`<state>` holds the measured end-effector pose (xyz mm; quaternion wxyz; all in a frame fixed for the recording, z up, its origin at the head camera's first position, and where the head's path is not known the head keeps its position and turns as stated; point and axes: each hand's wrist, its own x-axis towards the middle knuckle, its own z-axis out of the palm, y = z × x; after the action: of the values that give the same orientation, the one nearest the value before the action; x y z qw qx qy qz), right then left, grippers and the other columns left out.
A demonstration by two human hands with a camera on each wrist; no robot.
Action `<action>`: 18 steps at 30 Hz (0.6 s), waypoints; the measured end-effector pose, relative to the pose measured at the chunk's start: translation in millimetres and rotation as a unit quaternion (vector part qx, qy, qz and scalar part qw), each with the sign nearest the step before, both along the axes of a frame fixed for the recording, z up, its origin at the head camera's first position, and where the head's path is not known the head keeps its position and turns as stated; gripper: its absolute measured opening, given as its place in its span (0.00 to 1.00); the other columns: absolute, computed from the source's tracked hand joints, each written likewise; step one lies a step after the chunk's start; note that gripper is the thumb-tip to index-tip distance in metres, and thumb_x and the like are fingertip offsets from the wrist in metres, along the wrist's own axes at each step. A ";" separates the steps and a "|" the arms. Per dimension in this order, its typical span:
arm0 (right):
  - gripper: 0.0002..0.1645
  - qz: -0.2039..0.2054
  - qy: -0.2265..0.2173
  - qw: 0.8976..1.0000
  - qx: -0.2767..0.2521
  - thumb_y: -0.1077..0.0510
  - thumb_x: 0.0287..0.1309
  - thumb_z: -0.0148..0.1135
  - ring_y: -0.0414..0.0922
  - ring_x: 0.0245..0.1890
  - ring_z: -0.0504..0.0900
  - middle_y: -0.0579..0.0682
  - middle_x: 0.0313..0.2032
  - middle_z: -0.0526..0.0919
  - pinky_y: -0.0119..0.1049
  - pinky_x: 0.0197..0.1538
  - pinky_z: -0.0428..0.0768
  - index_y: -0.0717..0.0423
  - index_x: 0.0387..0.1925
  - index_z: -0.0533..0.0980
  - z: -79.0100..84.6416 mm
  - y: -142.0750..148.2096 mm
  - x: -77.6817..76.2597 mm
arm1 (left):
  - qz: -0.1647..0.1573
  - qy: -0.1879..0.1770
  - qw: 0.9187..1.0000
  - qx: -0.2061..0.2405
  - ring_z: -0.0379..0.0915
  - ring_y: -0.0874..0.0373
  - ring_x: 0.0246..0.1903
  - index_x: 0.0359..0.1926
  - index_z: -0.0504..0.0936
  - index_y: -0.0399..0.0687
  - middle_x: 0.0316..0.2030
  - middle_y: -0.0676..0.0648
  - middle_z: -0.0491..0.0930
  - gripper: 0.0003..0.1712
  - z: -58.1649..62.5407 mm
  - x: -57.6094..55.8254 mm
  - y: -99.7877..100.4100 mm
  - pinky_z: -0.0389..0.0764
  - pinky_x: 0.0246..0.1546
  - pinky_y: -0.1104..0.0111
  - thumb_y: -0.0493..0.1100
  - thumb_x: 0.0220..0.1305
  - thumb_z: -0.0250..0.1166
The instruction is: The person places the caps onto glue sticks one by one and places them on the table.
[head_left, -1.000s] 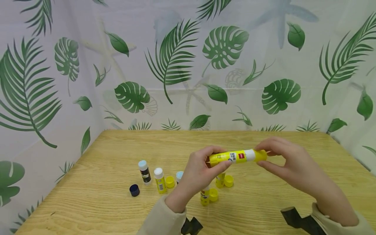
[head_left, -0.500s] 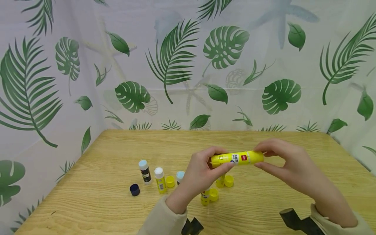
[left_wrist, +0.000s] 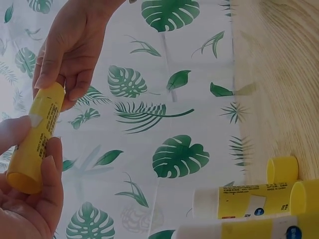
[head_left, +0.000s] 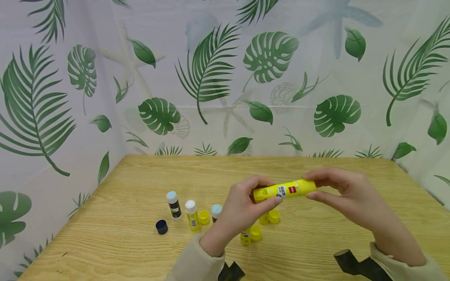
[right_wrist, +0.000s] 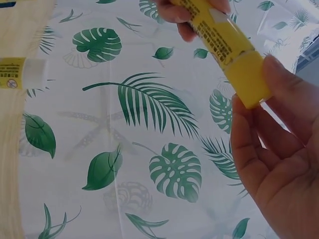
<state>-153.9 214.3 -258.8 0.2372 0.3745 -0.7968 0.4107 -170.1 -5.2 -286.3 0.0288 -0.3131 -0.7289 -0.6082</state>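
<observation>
A yellow glue stick point(head_left: 274, 192) is held in the air above the table, lying nearly level between both hands in the head view. My left hand point(head_left: 240, 205) grips its base end, thumb along the front of the label. At the other end, my right hand point(head_left: 355, 199) pinches the yellow cap point(head_left: 307, 186) between thumb and fingers. The cap sits over the stick's neck, against the printed body. In the right wrist view, a thin seam shows between the cap point(right_wrist: 247, 79) and the body. Some of the base is hidden behind my left fingers.
On the wooden table point(head_left: 116, 242) stand several uncapped glue sticks, including a black one point(head_left: 174, 210) and a yellow one point(head_left: 192, 219). A dark cap point(head_left: 161, 226) and yellow caps point(head_left: 256, 232) lie beside them. My left forearm partly hides some sticks. A leaf-printed cloth point(head_left: 225, 78) hangs behind.
The cap has slid left onto the glue stick, covering the white neck that showed a second ago. Since half a second ago the hands have barely moved.
</observation>
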 end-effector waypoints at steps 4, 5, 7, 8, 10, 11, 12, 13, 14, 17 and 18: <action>0.23 -0.017 -0.019 1.000 -0.004 0.79 0.34 0.64 0.36 0.34 0.78 0.44 0.37 0.80 0.24 0.37 0.74 0.63 0.38 0.77 -0.3 -0.7 -0.1 | 0.001 -0.004 1.000 0.008 0.71 0.65 0.26 0.41 0.76 0.40 0.36 0.46 0.76 0.12 -0.5 0.5 0.5 0.74 0.25 0.75 0.36 0.53 0.64; 0.22 -0.021 -0.023 1.000 -0.004 0.78 0.35 0.64 0.36 0.34 0.78 0.43 0.37 0.80 0.24 0.37 0.74 0.63 0.38 0.77 -0.1 -1.2 0.0 | 0.002 -0.004 1.000 0.009 0.71 0.65 0.26 0.40 0.76 0.40 0.36 0.46 0.76 0.12 -0.5 0.6 0.4 0.74 0.25 0.75 0.36 0.53 0.64; 0.22 -0.020 -0.025 0.999 -0.008 0.78 0.35 0.64 0.36 0.33 0.78 0.44 0.37 0.80 0.24 0.36 0.74 0.64 0.38 0.77 0.0 -1.9 0.0 | 0.004 -0.003 1.000 0.010 0.71 0.65 0.26 0.40 0.77 0.40 0.36 0.46 0.76 0.12 -0.6 0.7 0.2 0.74 0.25 0.75 0.36 0.53 0.64; 0.22 -0.018 -0.025 0.999 -0.011 0.78 0.34 0.64 0.37 0.33 0.78 0.44 0.37 0.80 0.25 0.36 0.74 0.64 0.38 0.77 0.0 -2.2 -0.1 | 0.005 -0.002 1.000 0.010 0.71 0.65 0.26 0.40 0.77 0.39 0.35 0.46 0.77 0.12 -0.7 0.7 0.2 0.74 0.25 0.75 0.36 0.53 0.64; 0.22 -0.017 -0.024 0.999 -0.015 0.78 0.34 0.64 0.37 0.33 0.78 0.44 0.36 0.80 0.25 0.36 0.75 0.65 0.38 0.77 -0.3 -2.7 -0.2 | 0.006 -0.001 1.000 0.012 0.71 0.65 0.26 0.39 0.77 0.39 0.35 0.46 0.77 0.11 -0.9 0.7 0.3 0.75 0.26 0.74 0.36 0.53 0.64; 0.22 -0.018 -0.025 0.999 -0.016 0.78 0.34 0.64 0.36 0.33 0.78 0.44 0.36 0.80 0.25 0.36 0.74 0.65 0.38 0.77 -0.6 -2.8 -0.2 | 0.007 0.000 1.000 0.013 0.71 0.65 0.26 0.39 0.77 0.39 0.36 0.45 0.77 0.11 -1.1 0.7 0.4 0.75 0.26 0.74 0.36 0.53 0.64; 0.22 -0.020 -0.027 0.999 -0.017 0.78 0.34 0.64 0.36 0.33 0.78 0.44 0.36 0.81 0.25 0.36 0.74 0.65 0.38 0.77 -0.8 -3.0 -0.2 | 0.008 0.001 1.000 0.016 0.72 0.65 0.27 0.39 0.77 0.39 0.36 0.45 0.77 0.11 -1.2 0.9 0.5 0.75 0.27 0.74 0.36 0.52 0.64; 0.21 -0.025 -0.029 0.999 -0.016 0.78 0.35 0.64 0.36 0.33 0.78 0.43 0.36 0.81 0.24 0.36 0.74 0.65 0.37 0.77 -0.8 -3.1 -0.2 | 0.008 0.000 1.000 0.019 0.72 0.65 0.27 0.39 0.77 0.39 0.36 0.45 0.77 0.11 -1.2 1.1 0.6 0.75 0.27 0.74 0.36 0.52 0.64; 0.21 -0.031 -0.030 0.999 -0.014 0.78 0.35 0.64 0.36 0.33 0.78 0.43 0.35 0.81 0.24 0.36 0.74 0.65 0.37 0.77 -0.8 -3.2 0.0 | 0.009 0.001 1.000 0.021 0.72 0.65 0.27 0.39 0.77 0.39 0.36 0.45 0.77 0.11 -1.3 1.4 0.8 0.75 0.27 0.74 0.35 0.52 0.64; 0.19 -0.052 -0.035 0.998 -0.006 0.76 0.36 0.65 0.35 0.32 0.78 0.41 0.35 0.80 0.23 0.36 0.74 0.64 0.37 0.78 -0.2 -3.5 0.5 | 0.013 0.002 1.000 0.028 0.72 0.65 0.28 0.39 0.77 0.39 0.37 0.45 0.77 0.12 -1.6 2.1 1.4 0.75 0.27 0.73 0.35 0.52 0.64; 0.19 -0.056 -0.037 0.998 -0.003 0.75 0.37 0.65 0.35 0.32 0.77 0.41 0.35 0.80 0.23 0.36 0.74 0.64 0.37 0.77 0.1 -3.6 0.6 | 0.014 0.004 0.999 0.029 0.72 0.65 0.28 0.39 0.77 0.39 0.37 0.45 0.77 0.12 -1.7 2.1 1.7 0.75 0.28 0.73 0.36 0.52 0.64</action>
<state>-153.3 210.7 -258.7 0.2315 0.3130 -0.8235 0.4126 -168.1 -3.5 -288.0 0.0491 -0.3046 -0.7149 -0.6274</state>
